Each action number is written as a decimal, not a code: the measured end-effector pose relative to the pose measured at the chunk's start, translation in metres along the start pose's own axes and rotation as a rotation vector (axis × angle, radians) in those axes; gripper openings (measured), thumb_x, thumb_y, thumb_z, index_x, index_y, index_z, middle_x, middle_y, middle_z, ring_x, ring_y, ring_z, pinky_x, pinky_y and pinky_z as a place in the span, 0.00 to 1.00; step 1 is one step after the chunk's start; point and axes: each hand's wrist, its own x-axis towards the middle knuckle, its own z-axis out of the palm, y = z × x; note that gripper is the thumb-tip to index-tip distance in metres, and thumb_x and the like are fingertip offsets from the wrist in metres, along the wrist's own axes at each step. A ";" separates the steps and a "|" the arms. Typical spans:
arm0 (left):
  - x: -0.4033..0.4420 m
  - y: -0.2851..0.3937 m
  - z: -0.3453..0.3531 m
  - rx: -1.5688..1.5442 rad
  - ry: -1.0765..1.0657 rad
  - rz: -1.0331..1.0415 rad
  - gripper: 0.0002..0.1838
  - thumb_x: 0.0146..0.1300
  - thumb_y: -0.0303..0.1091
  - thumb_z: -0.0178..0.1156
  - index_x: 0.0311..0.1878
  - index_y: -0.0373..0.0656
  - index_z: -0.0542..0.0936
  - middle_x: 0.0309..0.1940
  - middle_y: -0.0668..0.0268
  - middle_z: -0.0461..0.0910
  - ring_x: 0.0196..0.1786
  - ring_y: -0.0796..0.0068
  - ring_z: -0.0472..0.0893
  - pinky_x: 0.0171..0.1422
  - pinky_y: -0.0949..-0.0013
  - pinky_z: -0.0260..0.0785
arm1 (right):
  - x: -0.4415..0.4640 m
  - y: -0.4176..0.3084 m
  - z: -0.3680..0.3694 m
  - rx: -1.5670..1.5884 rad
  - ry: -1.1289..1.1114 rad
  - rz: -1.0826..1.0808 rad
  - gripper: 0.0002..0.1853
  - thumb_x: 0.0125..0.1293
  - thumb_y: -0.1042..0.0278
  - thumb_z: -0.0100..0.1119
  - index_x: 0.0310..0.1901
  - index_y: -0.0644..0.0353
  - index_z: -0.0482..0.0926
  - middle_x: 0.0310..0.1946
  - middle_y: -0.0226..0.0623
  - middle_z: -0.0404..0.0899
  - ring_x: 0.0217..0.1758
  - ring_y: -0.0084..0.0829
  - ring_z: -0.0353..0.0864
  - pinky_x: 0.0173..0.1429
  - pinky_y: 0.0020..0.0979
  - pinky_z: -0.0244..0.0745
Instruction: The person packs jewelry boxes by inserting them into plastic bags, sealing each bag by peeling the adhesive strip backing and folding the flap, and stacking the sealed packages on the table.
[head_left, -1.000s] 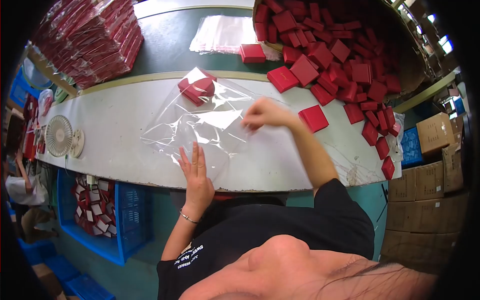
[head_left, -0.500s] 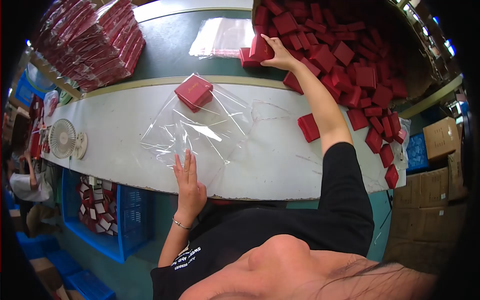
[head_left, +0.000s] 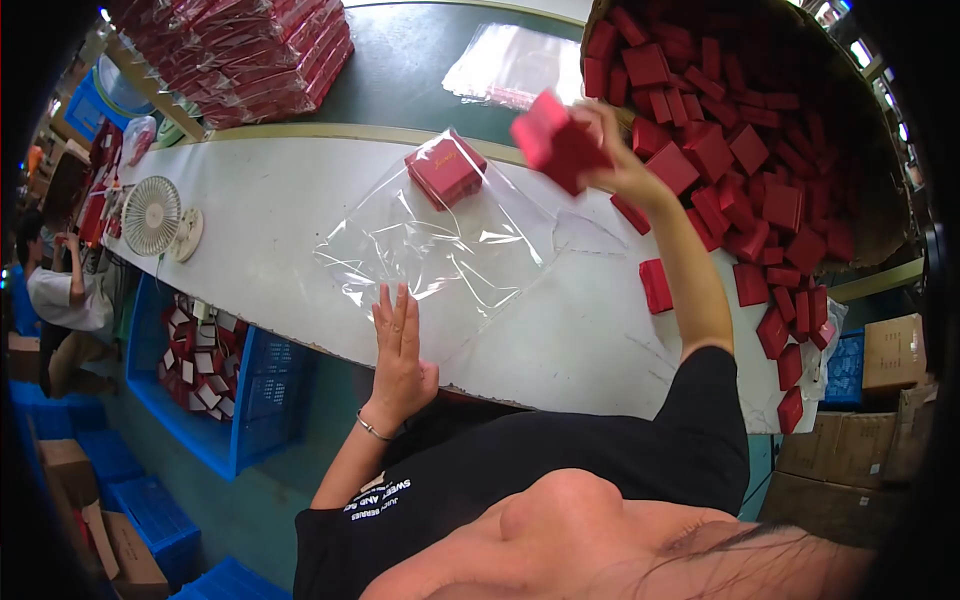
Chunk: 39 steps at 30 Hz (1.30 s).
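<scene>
My left hand (head_left: 402, 350) lies with fingers stretched out at the near edge of a clear plastic bag (head_left: 430, 245). A red box with gold lettering (head_left: 447, 172) sits at the bag's far end; I cannot tell whether it is inside or on top. Above the table, to the right of that box, my right hand (head_left: 625, 165) is closed on red boxes (head_left: 560, 145). They are blurred by motion and look like two held together. Beyond them is a stack of flat clear bags (head_left: 510, 65).
A large carton of red boxes (head_left: 705, 150) spills onto the table's right side. Wrapped red packs (head_left: 250, 60) are piled at the back left. A small fan (head_left: 152, 216) stands left, above a blue crate (head_left: 270, 400). Another person (head_left: 65, 290) is at far left.
My right hand has drawn red boxes away from the carton's edge, toward the bag. My left hand stays by the bag's near edge. The whole view has shifted with my head.
</scene>
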 end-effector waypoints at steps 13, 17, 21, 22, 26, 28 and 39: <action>-0.003 0.021 0.028 -0.033 0.072 0.028 0.57 0.46 0.10 0.46 0.85 0.32 0.42 0.87 0.43 0.38 0.87 0.29 0.33 0.85 0.28 0.25 | 0.055 0.076 0.285 -1.129 0.465 -0.077 0.56 0.59 0.43 0.76 0.79 0.64 0.55 0.75 0.63 0.57 0.76 0.65 0.62 0.79 0.55 0.61; -0.004 0.010 0.023 0.006 0.079 -0.027 0.57 0.45 0.10 0.46 0.86 0.33 0.42 0.87 0.44 0.37 0.87 0.29 0.33 0.85 0.28 0.25 | 0.026 0.057 0.279 -0.907 0.188 -0.101 0.40 0.63 0.49 0.75 0.71 0.60 0.69 0.69 0.58 0.69 0.68 0.55 0.73 0.72 0.47 0.70; -0.008 -0.002 0.016 0.000 0.086 -0.039 0.57 0.46 0.11 0.46 0.86 0.33 0.42 0.87 0.43 0.37 0.87 0.29 0.33 0.85 0.28 0.25 | -0.052 -0.014 0.133 -0.483 -0.064 0.392 0.16 0.64 0.64 0.73 0.53 0.57 0.89 0.40 0.46 0.91 0.44 0.35 0.91 0.51 0.35 0.83; -0.009 -0.004 0.015 0.001 0.089 -0.041 0.57 0.46 0.11 0.46 0.85 0.33 0.42 0.87 0.43 0.37 0.87 0.29 0.33 0.85 0.28 0.25 | -0.068 -0.034 0.091 -0.451 0.264 0.627 0.10 0.64 0.67 0.72 0.44 0.60 0.90 0.29 0.43 0.89 0.36 0.31 0.90 0.45 0.35 0.83; -0.011 -0.007 0.014 0.035 0.072 -0.024 0.54 0.48 0.12 0.47 0.84 0.29 0.45 0.87 0.43 0.39 0.86 0.26 0.34 0.85 0.27 0.30 | -0.165 0.033 -0.072 -1.593 0.769 0.854 0.44 0.61 0.48 0.77 0.75 0.52 0.67 0.82 0.50 0.54 0.82 0.69 0.53 0.75 0.67 0.64; -0.011 -0.005 0.016 0.038 0.058 -0.022 0.53 0.48 0.12 0.47 0.84 0.29 0.45 0.87 0.43 0.40 0.86 0.26 0.34 0.85 0.27 0.31 | -0.196 0.058 -0.077 -1.548 0.801 0.723 0.46 0.61 0.46 0.77 0.76 0.53 0.66 0.84 0.53 0.47 0.85 0.71 0.44 0.80 0.70 0.53; -0.011 -0.003 0.019 0.069 0.044 -0.037 0.51 0.52 0.13 0.47 0.85 0.31 0.45 0.86 0.43 0.42 0.87 0.30 0.37 0.86 0.30 0.33 | -0.205 -0.019 -0.006 -1.537 0.634 -0.065 0.35 0.44 0.75 0.83 0.59 0.46 0.86 0.70 0.41 0.70 0.73 0.50 0.69 0.68 0.44 0.75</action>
